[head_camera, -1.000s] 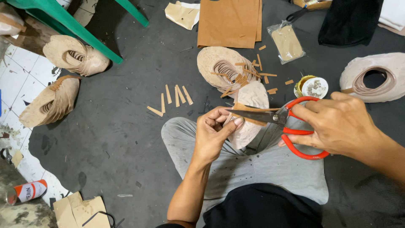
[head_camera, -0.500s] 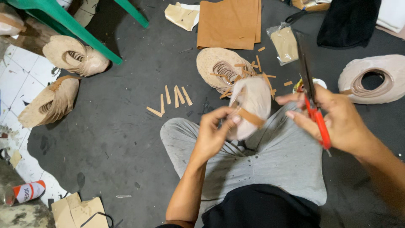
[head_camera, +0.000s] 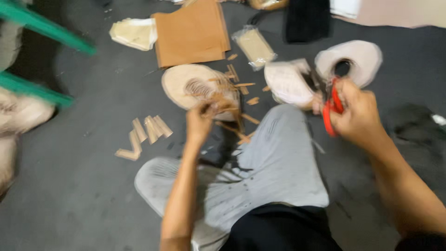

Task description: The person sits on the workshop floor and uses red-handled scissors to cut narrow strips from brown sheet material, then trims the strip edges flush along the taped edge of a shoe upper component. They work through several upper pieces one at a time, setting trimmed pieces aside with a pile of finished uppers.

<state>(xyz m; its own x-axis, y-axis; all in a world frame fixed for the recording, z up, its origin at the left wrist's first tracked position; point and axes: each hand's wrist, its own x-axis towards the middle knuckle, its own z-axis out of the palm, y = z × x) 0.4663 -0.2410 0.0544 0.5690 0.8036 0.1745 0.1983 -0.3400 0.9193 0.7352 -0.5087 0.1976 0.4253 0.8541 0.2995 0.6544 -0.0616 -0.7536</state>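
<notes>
i see open dark floor (head_camera: 69, 195) lower left, easy pass there. ahead it's crowded: cut strips (head_camera: 144, 135) left of my knee (head_camera: 278, 153), tan roll (head_camera: 195, 86) with loose strips right at my left hand (head_camera: 200, 123), brown sheets (head_camera: 190, 32) behind. right hand (head_camera: 357, 116) with red scissors (head_camera: 331, 111) sits just beside two pale rolls (head_camera: 348, 60). green chair legs (head_camera: 42, 32) block far left. right floor mostly free.

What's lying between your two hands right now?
In the head view, between the left hand and the right hand holding red scissors, lie a pale oval piece, tan strips and the grey-clad knee.
</notes>
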